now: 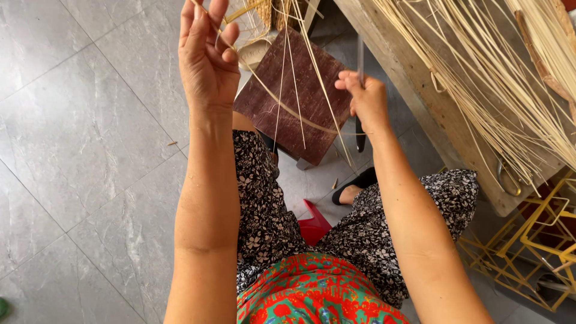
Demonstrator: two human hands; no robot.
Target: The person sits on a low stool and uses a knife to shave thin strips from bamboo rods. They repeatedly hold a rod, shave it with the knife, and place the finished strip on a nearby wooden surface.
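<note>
The left hand (207, 57) is raised high, its fingers loosely curled with a thin pale reed strand (282, 108) running up between them; the strand curves down from there and across toward the right hand (366, 99). The right hand is clenched in a fist around a slim dark-handled knife (360, 129), whose blade rises upright above the knuckles while the handle hangs below the palm. The two hands are well apart, linked only by the strand. Several more loose strands hang down in front of a dark reddish-brown wooden stool (300, 102) that stands on the grey tiled floor (90, 150) between and beyond the hands. To the right, a wooden tabletop (444, 114) carries a big bundle of long pale reeds (498, 78) spread across it, reaching past its near end. Beside the tabletop, low at the right, sits a yellow wire frame (528, 252). Below the arms are the person's lap in a black-and-white flowered cloth, one foot in a black sandal (354, 183), and a small red plastic piece (313, 225) on the floor.
</note>
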